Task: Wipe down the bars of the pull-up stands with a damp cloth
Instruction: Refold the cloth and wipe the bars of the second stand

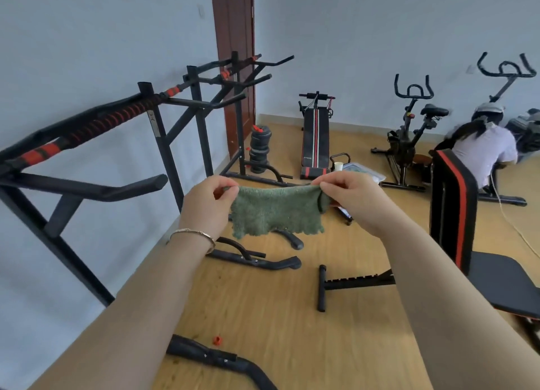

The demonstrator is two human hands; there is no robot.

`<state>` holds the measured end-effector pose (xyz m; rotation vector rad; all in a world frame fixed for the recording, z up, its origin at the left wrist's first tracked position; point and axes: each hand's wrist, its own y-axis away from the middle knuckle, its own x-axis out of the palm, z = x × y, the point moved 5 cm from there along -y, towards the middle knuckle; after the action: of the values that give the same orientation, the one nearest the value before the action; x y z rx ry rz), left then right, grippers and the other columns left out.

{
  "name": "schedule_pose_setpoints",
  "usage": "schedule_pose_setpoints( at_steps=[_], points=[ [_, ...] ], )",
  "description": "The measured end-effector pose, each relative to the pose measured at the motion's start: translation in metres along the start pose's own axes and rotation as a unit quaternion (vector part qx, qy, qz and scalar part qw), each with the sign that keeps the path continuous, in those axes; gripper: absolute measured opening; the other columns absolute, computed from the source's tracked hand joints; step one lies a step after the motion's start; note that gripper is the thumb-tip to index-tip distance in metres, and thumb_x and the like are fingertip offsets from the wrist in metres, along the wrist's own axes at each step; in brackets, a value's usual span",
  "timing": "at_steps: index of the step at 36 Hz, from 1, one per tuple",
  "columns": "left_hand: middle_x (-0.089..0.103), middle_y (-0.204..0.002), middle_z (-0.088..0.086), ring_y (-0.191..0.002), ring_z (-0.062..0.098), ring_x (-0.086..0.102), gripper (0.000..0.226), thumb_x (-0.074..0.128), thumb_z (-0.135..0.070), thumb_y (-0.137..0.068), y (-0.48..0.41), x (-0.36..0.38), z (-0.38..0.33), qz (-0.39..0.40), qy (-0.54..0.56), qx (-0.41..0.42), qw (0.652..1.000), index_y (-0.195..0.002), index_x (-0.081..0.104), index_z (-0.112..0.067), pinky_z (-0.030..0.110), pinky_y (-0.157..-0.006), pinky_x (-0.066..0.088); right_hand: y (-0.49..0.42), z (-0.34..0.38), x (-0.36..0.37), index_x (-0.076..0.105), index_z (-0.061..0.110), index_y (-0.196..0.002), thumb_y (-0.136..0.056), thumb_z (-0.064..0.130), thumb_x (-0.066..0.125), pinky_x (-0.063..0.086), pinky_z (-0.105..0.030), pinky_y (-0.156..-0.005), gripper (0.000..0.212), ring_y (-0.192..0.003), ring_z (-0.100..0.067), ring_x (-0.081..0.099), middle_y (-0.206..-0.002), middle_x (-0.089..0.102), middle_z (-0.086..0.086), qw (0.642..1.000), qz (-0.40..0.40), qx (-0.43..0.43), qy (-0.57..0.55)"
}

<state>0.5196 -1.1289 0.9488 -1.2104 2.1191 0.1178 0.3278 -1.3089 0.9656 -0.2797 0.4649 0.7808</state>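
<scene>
A green fluffy cloth [276, 210] hangs spread between my two hands in the middle of the view. My left hand [206, 204] pinches its top left corner and my right hand [352, 198] pinches its top right corner. Black pull-up stands line the left wall. The nearest top bar [87, 126] has red and black wrapped grip and runs up to the right, well left of the cloth. A lower black handle [117, 188] juts out below it. Two more stands [222, 76] stand farther back along the wall.
The stands' floor feet [263, 262] [222, 360] lie on the wooden floor below my arms. A black and red weight bench [455, 214] is at the right. Farther back are a sit-up bench [315, 138], stacked weight plates [260, 150], exercise bikes [409, 135] and a crouching person [482, 147].
</scene>
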Motion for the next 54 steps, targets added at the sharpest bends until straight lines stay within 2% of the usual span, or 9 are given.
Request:
schedule_pose_setpoints(
  at_steps=[4,12,18,25,31,37,42,47,54],
  points=[
    [0.057,-0.108,-0.006,-0.097,0.009,0.052,0.016,0.052,-0.029,-0.102,-0.043,0.014,0.013,-0.008,0.010,-0.013,1.000,-0.113,0.062,-0.022,0.025,-0.088,0.046,-0.043,0.001,0.009,0.074,0.024,-0.099,-0.092,0.018,0.070,0.047,-0.010,-0.061,0.010,-0.070,0.000,0.060,-0.083,0.065,0.006,0.997,0.063,-0.008,0.053],
    [0.055,-0.090,-0.015,-0.082,0.005,0.056,0.014,0.043,-0.031,-0.105,-0.106,0.024,0.042,-0.048,0.044,-0.049,0.997,-0.111,0.053,-0.023,0.027,-0.078,0.050,-0.127,-0.001,0.027,0.069,0.029,-0.100,-0.094,0.020,0.065,0.052,-0.030,-0.076,0.011,-0.090,-0.016,0.061,-0.097,0.065,0.003,0.967,0.087,-0.024,0.238],
    [0.059,-0.092,-0.009,-0.080,0.009,0.056,0.009,0.045,-0.028,-0.104,-0.142,0.029,0.064,-0.118,0.054,-0.054,0.990,-0.107,0.053,-0.024,0.014,-0.063,0.040,-0.198,-0.013,0.044,0.068,0.023,-0.099,-0.101,0.019,0.052,0.051,-0.035,-0.084,0.016,-0.094,-0.018,0.060,-0.100,0.066,0.000,0.999,0.040,0.009,0.021],
    [0.056,-0.091,-0.019,-0.080,-0.013,0.053,0.009,0.047,-0.021,-0.103,-0.192,0.026,0.091,-0.245,0.050,-0.083,0.965,-0.107,0.054,-0.025,0.002,-0.065,0.039,-0.312,-0.020,0.097,0.071,0.016,-0.100,-0.101,0.012,0.056,0.058,-0.037,-0.082,0.015,-0.087,-0.020,0.066,-0.089,0.073,0.000,0.974,0.102,-0.004,-0.204],
    [0.055,-0.093,-0.020,-0.084,0.003,0.055,0.009,0.044,-0.022,-0.104,-0.241,0.017,0.103,-0.375,0.012,-0.149,0.915,-0.105,0.053,-0.024,0.013,-0.071,0.043,-0.415,0.003,0.153,0.070,0.022,-0.099,-0.100,0.016,0.057,0.060,-0.046,-0.077,0.014,-0.090,-0.027,0.066,-0.101,0.069,-0.009,0.953,0.195,-0.048,-0.227],
    [0.056,-0.094,-0.005,-0.069,0.001,0.051,0.009,0.041,-0.018,-0.105,-0.271,-0.009,0.084,-0.472,-0.042,-0.193,0.859,-0.103,0.050,-0.018,0.007,-0.050,0.043,-0.481,0.044,0.195,0.070,0.022,-0.101,-0.100,0.018,0.058,0.060,-0.050,-0.079,0.013,-0.093,-0.028,0.069,-0.096,0.071,-0.001,0.925,0.296,-0.090,-0.220],
    [0.056,-0.088,-0.016,-0.079,0.003,0.055,0.009,0.041,-0.025,-0.106,-0.273,-0.035,0.064,-0.512,-0.125,-0.194,0.828,-0.102,0.049,-0.026,0.020,-0.062,0.046,-0.506,0.086,0.228,0.069,0.024,-0.100,-0.099,0.026,0.059,0.061,-0.043,-0.070,0.010,-0.090,-0.025,0.069,-0.095,0.071,0.000,0.898,0.347,-0.156,-0.222],
    [0.056,-0.088,-0.012,-0.069,0.004,0.053,0.009,0.044,-0.029,-0.105,-0.253,-0.071,0.038,-0.564,-0.147,-0.225,0.781,-0.104,0.050,-0.023,0.012,-0.044,0.042,-0.495,0.130,0.263,0.069,0.022,-0.098,-0.099,0.029,0.061,0.059,-0.039,-0.062,0.011,-0.085,-0.030,0.068,-0.096,0.070,-0.009,0.858,0.411,-0.180,-0.250],
    [0.058,-0.088,-0.014,-0.078,-0.004,0.052,0.013,0.047,-0.034,-0.102,-0.197,-0.143,0.031,-0.551,-0.234,-0.298,0.743,-0.099,0.053,-0.022,0.009,-0.059,0.035,-0.454,0.196,0.324,0.066,0.022,-0.090,-0.098,0.027,0.061,0.042,-0.032,-0.051,0.010,-0.062,-0.019,0.047,-0.075,0.058,-0.006,0.780,0.527,-0.224,-0.253]
  ],
)
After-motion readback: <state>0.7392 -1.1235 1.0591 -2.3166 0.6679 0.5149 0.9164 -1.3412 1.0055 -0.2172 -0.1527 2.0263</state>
